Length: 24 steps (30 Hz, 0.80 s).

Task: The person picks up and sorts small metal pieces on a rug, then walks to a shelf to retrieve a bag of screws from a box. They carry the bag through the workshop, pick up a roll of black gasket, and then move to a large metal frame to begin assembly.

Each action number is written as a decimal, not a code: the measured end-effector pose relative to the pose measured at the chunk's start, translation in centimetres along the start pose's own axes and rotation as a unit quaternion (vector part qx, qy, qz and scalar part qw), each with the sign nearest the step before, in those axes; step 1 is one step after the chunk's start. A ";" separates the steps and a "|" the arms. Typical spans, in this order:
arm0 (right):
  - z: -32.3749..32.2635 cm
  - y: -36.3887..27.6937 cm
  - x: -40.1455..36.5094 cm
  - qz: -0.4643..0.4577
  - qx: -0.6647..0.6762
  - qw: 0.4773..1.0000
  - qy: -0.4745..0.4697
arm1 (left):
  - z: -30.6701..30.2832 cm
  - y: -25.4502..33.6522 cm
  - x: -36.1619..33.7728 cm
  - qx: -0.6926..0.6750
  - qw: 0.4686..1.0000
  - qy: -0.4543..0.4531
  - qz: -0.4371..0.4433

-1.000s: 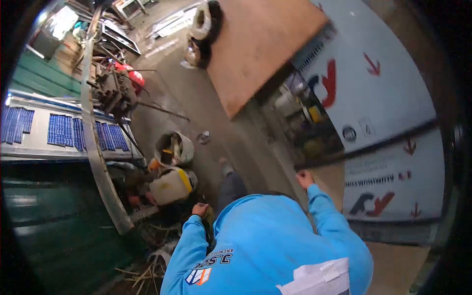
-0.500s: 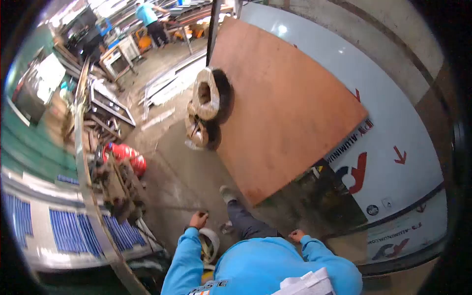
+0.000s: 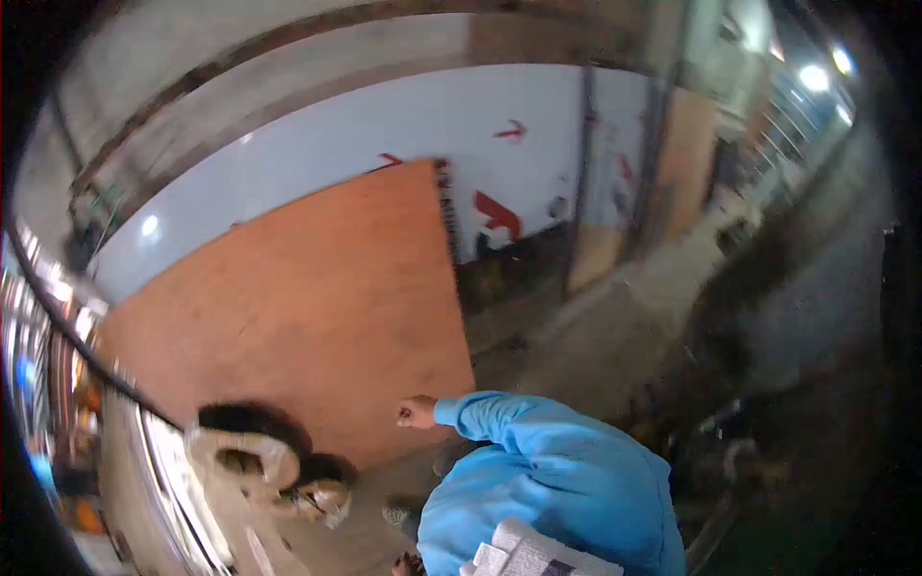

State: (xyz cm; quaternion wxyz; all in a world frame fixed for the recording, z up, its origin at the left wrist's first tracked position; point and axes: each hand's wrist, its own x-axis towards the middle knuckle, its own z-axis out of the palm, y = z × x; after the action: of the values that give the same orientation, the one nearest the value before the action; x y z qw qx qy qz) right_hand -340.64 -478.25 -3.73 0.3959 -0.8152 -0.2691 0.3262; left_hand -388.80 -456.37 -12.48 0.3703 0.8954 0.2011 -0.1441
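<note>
Extending before the brown board (image 3: 307, 307), itself placed in front of white sheeting (image 3: 336, 134), the right hand (image 3: 417, 412) is held loosely clenched; the left hand (image 3: 408, 564) is cropped below, grip unreadable.

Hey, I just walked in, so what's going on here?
Someone in a blue top has their right hand loosely curled in front of a large brown board, with nothing visibly held. Their left hand barely shows at the bottom edge, so I can't tell what it's doing. A pale panel with red arrows is behind the board, and two rolls sit by its lower edge.
</note>
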 end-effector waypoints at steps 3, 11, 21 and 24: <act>3.0 1.1 -3.3 0.046 0.012 0.981 0.186 | -6.9 -4.9 5.5 -0.098 0.986 -0.114 -0.078; 26.4 22.1 -24.7 0.353 -0.198 0.914 0.026 | -27.2 -15.5 19.4 -0.368 0.862 -0.095 -0.337; 35.7 6.7 -30.1 0.410 -0.074 0.905 0.084 | -27.5 -14.8 28.4 0.189 0.894 -0.401 0.069; 37.3 9.3 -29.3 0.408 -0.010 0.892 0.197 | -21.3 -10.2 29.2 -0.087 0.951 -0.274 -0.117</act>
State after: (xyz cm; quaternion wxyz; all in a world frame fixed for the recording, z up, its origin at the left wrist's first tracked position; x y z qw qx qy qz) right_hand -385.55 -486.23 -19.70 0.2651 -0.9047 0.1672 0.2886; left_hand -365.64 -427.05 -15.93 0.4679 0.7561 0.2074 -0.4080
